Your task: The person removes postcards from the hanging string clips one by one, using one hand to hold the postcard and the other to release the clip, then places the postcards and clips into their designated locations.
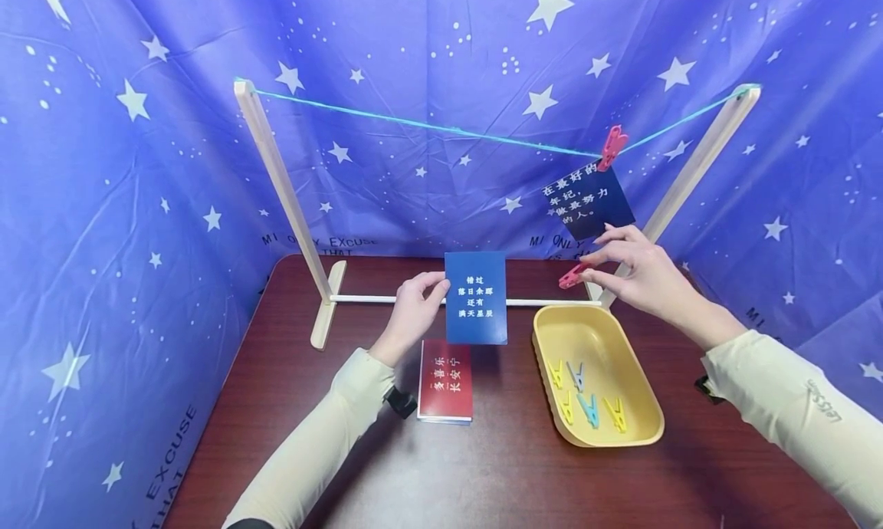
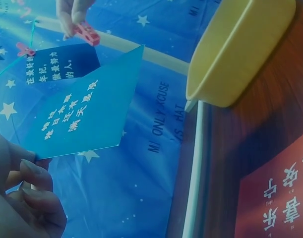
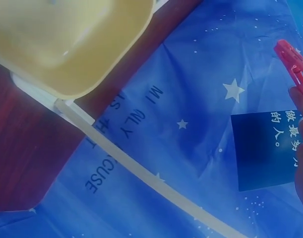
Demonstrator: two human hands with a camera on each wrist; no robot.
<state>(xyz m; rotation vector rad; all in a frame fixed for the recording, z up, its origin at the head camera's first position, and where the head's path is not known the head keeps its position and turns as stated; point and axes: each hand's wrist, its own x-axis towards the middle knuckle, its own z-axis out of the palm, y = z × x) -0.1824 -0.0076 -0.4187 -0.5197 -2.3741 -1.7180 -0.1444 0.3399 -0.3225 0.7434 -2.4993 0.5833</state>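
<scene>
A blue card with white Chinese writing is pinched at its left edge by my left hand; the left wrist view shows the same blue card tilted above the fingers. My right hand pinches a red clothespin between thumb and fingers. Just behind that hand, a dark blue card hangs from a green string, clipped by another red clothespin. In the right wrist view the held clothespin points up, and the hand is mostly cut off at the edge.
A yellow tray at right holds several yellow and blue clothespins. Red-topped stacked cards lie on the table below the left hand. The string spans two wooden posts, joined by a white rod. A starry blue curtain stands behind.
</scene>
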